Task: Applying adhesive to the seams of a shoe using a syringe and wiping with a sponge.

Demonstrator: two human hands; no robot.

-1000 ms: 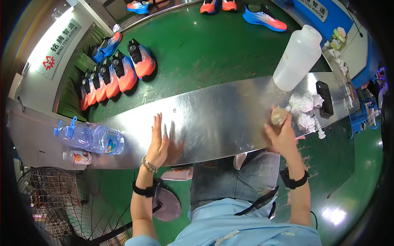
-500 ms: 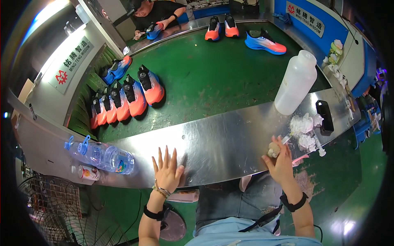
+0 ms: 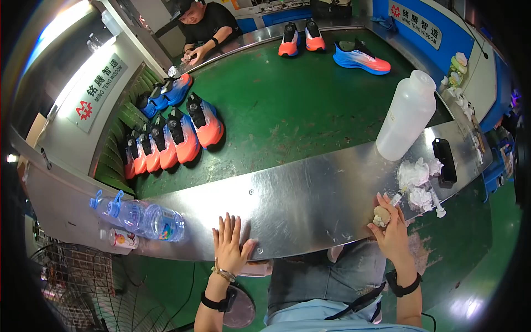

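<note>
My left hand [image 3: 231, 246] lies on the steel counter [image 3: 310, 182], fingers stretched out, with nothing in it. At the counter's near edge on the right, my right hand [image 3: 394, 235] curls its thumb and fingers round a rough beige lump [image 3: 381, 216]. Just past those fingertips sits a small clear tube-like piece [image 3: 396, 200]. Crumpled white paper [image 3: 416, 176] is close beyond it, beside a black phone [image 3: 444, 160]. A tall white plastic bottle [image 3: 406, 115] stands farther back.
On the green belt [image 3: 276, 122] are several orange-and-blue sneakers [image 3: 204, 123] at left and others [image 3: 362, 57] at the far side. Clear water bottles [image 3: 165, 222] and a small can [image 3: 123, 239] lie at left. A co-worker [image 3: 207, 27] sits across; a wire fan cage [image 3: 77, 282] stands lower left.
The sneaker in the co-worker's hands has left them, and another blue one stands in the far-left row. My view has shifted slightly; my right hand still holds the lump.
</note>
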